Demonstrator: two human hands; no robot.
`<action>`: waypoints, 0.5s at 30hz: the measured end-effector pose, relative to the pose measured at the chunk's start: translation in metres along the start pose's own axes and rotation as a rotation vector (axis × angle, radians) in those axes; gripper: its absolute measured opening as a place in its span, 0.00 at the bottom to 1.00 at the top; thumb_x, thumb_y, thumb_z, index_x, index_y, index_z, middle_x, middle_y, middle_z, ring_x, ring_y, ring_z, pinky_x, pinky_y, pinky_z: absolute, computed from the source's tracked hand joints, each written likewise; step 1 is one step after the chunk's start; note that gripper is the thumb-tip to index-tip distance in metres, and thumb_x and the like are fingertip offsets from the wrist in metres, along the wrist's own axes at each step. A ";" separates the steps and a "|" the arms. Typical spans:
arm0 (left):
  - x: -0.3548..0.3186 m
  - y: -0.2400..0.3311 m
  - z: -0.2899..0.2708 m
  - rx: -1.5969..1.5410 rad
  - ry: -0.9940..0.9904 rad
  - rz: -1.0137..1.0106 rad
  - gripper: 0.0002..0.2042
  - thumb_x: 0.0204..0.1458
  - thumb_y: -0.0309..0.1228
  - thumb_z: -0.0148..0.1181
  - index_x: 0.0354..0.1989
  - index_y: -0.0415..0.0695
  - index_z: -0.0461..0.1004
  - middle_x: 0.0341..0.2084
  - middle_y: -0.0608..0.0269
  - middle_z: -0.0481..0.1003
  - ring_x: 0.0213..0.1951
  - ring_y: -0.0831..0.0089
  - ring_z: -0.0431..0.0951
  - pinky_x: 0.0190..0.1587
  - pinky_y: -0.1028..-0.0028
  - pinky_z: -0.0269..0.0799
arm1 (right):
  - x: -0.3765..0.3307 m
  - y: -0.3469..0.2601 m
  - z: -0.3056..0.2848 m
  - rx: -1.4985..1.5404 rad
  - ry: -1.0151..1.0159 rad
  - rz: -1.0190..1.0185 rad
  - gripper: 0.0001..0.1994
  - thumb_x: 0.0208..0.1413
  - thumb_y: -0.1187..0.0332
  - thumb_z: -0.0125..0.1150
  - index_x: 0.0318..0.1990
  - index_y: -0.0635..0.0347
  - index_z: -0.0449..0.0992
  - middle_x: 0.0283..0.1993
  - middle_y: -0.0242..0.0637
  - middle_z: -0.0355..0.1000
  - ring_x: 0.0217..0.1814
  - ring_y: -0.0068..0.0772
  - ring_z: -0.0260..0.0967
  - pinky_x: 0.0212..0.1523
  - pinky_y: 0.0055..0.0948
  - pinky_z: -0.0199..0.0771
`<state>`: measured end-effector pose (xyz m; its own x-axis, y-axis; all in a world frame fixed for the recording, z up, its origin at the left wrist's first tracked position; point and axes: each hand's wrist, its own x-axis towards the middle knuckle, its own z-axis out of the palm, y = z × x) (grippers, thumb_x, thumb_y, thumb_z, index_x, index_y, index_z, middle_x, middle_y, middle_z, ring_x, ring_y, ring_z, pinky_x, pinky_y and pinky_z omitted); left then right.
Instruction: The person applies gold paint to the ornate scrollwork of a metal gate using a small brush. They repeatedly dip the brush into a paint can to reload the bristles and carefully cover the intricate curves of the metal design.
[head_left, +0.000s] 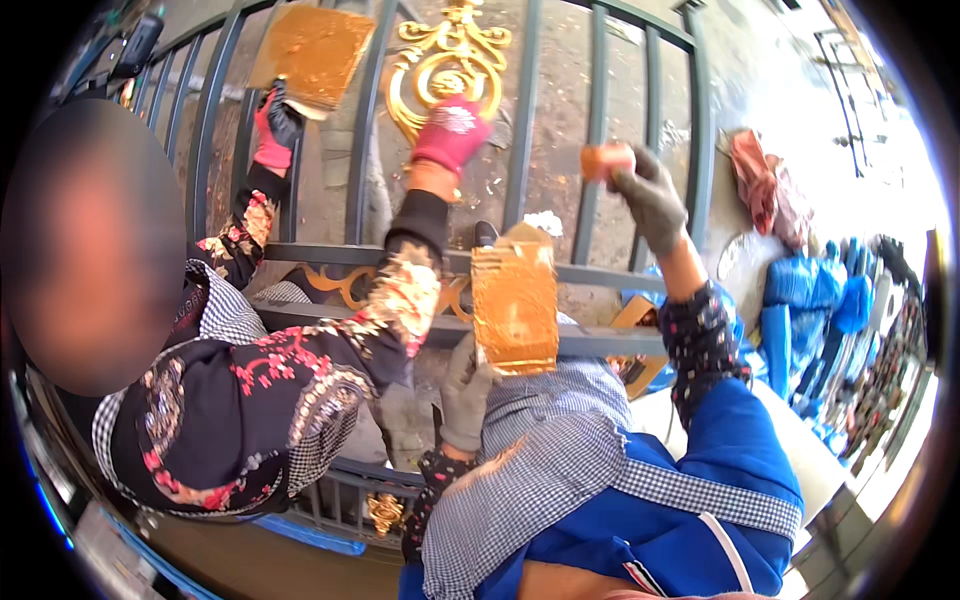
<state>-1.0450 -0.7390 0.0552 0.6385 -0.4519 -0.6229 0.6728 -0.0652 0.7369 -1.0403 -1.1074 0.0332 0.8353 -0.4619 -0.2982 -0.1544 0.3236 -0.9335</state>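
Note:
My left hand [463, 400], in a grey glove, grips the lower left edge of a flat board [515, 310] smeared with gold paint. Its upper edge looks torn. My right hand [652, 200], also gloved in grey, is raised over the dark grey metal railing [598, 85]. Between its fingers is a small orange-gold block [606, 162], blurred, perhaps a sponge. A gold scroll ornament [447, 78] sits between two railing bars, left of my right hand and apart from it.
At my left a co-worker in a flowered sleeve [410, 290] holds another gold-smeared board [318, 55]. That person's pink-gloved hand [453, 135] is at the ornament. Blue-wrapped bundles [800, 290] and a reddish cloth [755, 180] lie at the right. A cardboard box [632, 318] is behind the lower rail.

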 end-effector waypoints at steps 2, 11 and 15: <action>-0.006 -0.003 0.002 -0.018 -0.051 0.023 0.23 0.58 0.27 0.57 0.62 0.33 0.65 0.39 0.69 0.76 0.32 0.84 0.71 0.37 0.83 0.70 | -0.088 0.010 0.004 0.262 0.017 0.007 0.21 0.57 0.60 0.67 0.53 0.64 0.73 0.51 0.39 0.75 0.52 0.30 0.72 0.55 0.30 0.69; -0.053 -0.038 0.021 0.222 -0.573 -0.041 0.22 0.58 0.25 0.57 0.61 0.36 0.65 0.45 0.66 0.74 0.40 0.82 0.74 0.45 0.81 0.71 | -0.357 0.086 0.067 0.669 0.281 0.267 0.29 0.52 0.64 0.71 0.60 0.65 0.69 0.53 0.38 0.73 0.57 0.30 0.70 0.59 0.31 0.70; -0.075 -0.070 0.020 0.222 -0.707 -0.183 0.25 0.57 0.26 0.56 0.63 0.36 0.63 0.53 0.55 0.73 0.53 0.66 0.75 0.57 0.68 0.72 | -0.404 0.131 0.076 0.605 0.282 0.110 0.25 0.54 0.63 0.70 0.56 0.63 0.71 0.52 0.32 0.73 0.53 0.22 0.69 0.55 0.26 0.69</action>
<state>-1.1478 -0.7180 0.0554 0.0828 -0.8738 -0.4791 0.6066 -0.3373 0.7199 -1.3578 -0.8161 0.0461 0.6495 -0.5709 -0.5023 0.1606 0.7486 -0.6433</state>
